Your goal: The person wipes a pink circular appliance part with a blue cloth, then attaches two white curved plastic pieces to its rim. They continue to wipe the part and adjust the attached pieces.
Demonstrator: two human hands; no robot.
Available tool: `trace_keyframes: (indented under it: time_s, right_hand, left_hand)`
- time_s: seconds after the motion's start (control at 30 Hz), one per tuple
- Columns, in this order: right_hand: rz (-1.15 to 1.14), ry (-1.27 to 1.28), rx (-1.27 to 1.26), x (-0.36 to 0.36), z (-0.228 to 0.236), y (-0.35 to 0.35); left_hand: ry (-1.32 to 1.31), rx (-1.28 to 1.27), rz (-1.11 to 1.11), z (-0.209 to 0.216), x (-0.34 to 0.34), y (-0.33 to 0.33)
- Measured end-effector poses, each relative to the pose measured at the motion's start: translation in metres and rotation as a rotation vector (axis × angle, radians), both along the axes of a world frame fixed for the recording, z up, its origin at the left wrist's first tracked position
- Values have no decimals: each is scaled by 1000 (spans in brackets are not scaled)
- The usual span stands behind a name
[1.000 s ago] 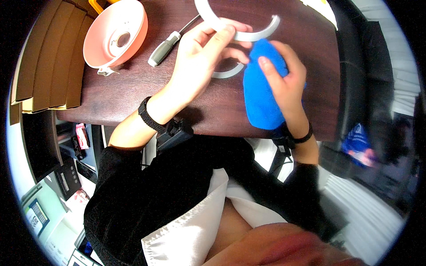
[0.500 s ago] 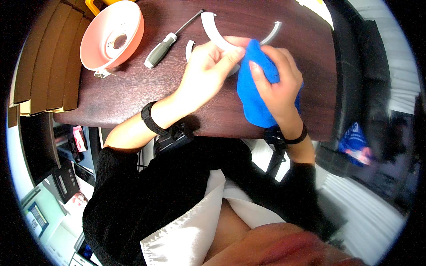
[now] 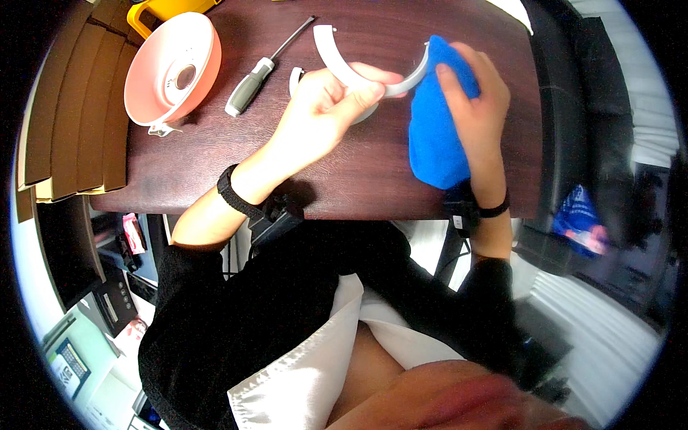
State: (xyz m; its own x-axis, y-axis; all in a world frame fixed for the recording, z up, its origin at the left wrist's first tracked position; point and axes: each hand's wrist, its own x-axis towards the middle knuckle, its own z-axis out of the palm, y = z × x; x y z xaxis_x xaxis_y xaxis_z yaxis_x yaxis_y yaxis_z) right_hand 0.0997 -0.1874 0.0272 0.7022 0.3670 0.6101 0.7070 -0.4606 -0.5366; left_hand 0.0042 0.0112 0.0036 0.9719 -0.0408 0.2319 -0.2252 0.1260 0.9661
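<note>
My left hand [image 3: 331, 104] pinches a white curved, half-ring plastic piece [image 3: 334, 60] near its middle, raised over the dark brown tabletop. In my right hand [image 3: 479, 97] is a blue cloth [image 3: 438, 136], wrapped over the right tip of that curved piece and hanging down below my fingers. Another white curved part [image 3: 296, 77] lies on the table, partly hidden behind my left hand. To the left of that hand rests a screwdriver [image 3: 247, 89] with a grey handle, its shaft directed away from me.
A pink bowl-shaped piece [image 3: 172, 72] with a round hole in its bottom sits at the far left. Behind it is a yellow object [image 3: 161, 10]. Cardboard boxes [image 3: 75, 107] line the left edge. A black seat [image 3: 573, 129] stands at the right.
My right hand and the blue cloth have slid right and away along the curved piece, from near its middle to its right tip. My left hand still grips the piece.
</note>
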Motion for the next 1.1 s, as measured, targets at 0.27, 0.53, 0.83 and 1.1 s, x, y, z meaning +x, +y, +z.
trace_keyframes:
  time_s: [0.27,0.53,0.83,1.1]
  right_hand:
    - [225,-13,-43,-16,4,3]
    - [26,-21,-80,-2,5,-4]
    - [120,-34,-85,-9,-1,-1]
    - [-149,-65,-121,25,-8,-23]
  left_hand:
    - [13,35,56,1,2,0]
    - [21,17,11,6,0,-2]
    - [49,56,22,4,1,3]
    - [82,95,-72,19,-4,8]
